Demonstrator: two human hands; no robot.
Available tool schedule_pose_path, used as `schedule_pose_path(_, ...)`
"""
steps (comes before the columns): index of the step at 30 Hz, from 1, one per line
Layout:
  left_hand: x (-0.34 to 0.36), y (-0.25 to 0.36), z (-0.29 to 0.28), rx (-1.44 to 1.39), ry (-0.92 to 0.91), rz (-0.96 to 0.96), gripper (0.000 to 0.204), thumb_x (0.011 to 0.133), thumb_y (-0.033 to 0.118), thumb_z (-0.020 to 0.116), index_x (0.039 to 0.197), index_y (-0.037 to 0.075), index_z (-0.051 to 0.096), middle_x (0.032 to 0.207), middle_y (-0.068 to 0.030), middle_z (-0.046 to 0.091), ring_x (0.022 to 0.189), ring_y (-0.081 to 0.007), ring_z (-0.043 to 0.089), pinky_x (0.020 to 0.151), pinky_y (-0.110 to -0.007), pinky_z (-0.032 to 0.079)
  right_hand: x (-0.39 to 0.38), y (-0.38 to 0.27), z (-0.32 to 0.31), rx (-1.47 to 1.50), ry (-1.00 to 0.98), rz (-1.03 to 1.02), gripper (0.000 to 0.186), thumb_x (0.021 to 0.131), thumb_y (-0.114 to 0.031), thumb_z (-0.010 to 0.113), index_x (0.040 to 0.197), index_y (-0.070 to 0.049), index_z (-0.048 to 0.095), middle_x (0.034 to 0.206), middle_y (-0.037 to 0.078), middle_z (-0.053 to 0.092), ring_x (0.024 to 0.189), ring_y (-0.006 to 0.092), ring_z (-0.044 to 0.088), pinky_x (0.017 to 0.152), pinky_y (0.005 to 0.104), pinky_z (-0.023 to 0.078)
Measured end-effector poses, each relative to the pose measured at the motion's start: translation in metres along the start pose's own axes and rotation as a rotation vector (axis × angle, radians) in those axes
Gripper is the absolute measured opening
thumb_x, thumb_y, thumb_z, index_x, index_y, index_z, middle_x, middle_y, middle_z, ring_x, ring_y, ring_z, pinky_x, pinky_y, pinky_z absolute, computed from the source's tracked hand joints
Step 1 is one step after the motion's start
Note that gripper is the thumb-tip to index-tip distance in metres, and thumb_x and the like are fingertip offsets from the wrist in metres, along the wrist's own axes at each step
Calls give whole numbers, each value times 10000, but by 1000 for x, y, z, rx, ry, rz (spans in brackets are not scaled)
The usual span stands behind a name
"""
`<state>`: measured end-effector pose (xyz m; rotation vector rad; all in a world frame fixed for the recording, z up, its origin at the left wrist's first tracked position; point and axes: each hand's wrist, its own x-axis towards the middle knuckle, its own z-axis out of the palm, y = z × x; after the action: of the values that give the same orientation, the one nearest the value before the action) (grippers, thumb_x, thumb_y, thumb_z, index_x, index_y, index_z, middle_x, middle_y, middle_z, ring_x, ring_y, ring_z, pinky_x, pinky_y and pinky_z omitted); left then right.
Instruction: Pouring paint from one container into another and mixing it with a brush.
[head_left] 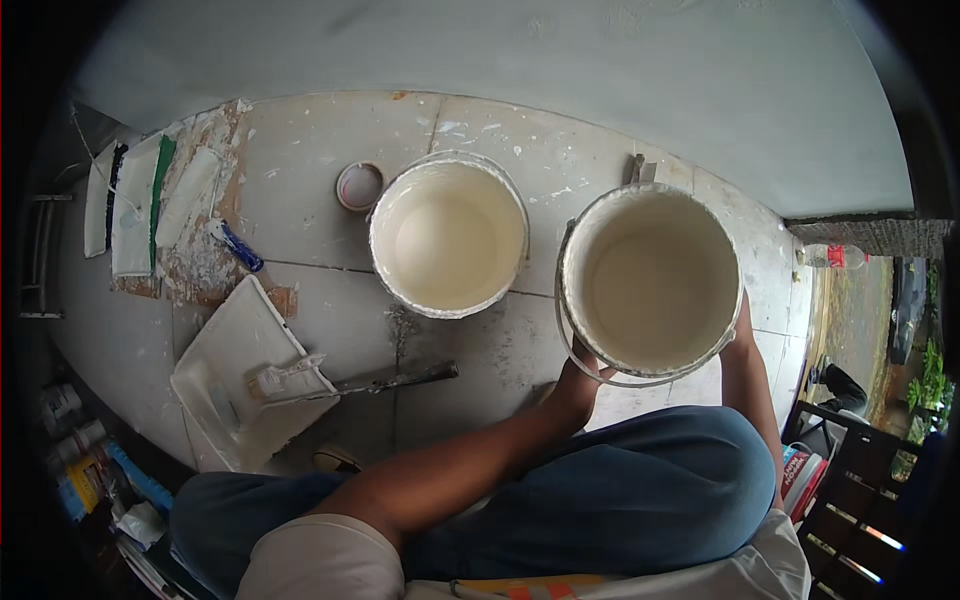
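Left hand (578,386) and right hand (741,328) support the right bucket (712,262); I can't tell finger closure. Likely rigid, slippery, best cradled underneath.

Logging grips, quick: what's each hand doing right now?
Left hand: holding the right bucket at its lower left, fingers partly hidden.
Right hand: holding the same bucket's right side, fingers hidden.

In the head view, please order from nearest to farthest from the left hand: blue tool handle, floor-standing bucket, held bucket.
1. Held bucket: at the left hand.
2. Floor-standing bucket: ahead, to the left.
3. Blue tool handle: farther left.
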<state>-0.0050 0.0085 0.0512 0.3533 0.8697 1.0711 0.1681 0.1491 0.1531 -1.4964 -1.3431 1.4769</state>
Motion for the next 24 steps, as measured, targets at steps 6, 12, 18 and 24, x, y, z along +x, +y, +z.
schedule_pose_path(6,4,34,21,-359,-66,-31,575,1083,468,331,1562,167,229,1590,-73,287,1463,-253,322,1138,-527,403,30,-56,6,-224,26,26,546,1084,-346,360,1472,28,445,1420,170,548,1309,260,513,1141,340,348)
schedule_pose_path(12,0,72,21,-652,25,-83,550,1075,460,371,1546,192,275,1622,-13,258,1487,-243,294,1116,-638,397,43,-124,66,-592,-107,-17,531,1082,-391,357,1392,5,530,1357,152,589,1257,237,520,1101,345,362)
schedule_pose_path(18,-7,98,29,-820,-18,-100,622,1058,532,341,1575,202,237,1660,-5,183,1534,-244,195,1133,-672,350,61,-161,103,-933,-101,16,554,1075,-459,388,1312,-4,595,1250,167,660,1145,237,586,1045,342,402)
schedule_pose_path(24,-1,105,26,-982,-85,-49,680,1033,605,336,1566,190,256,1658,-14,188,1535,-265,198,1136,-697,304,80,-177,138,-1562,-360,-361,392,1077,-272,323,1338,-38,499,1236,213,614,1109,425,625,1030,502,447)
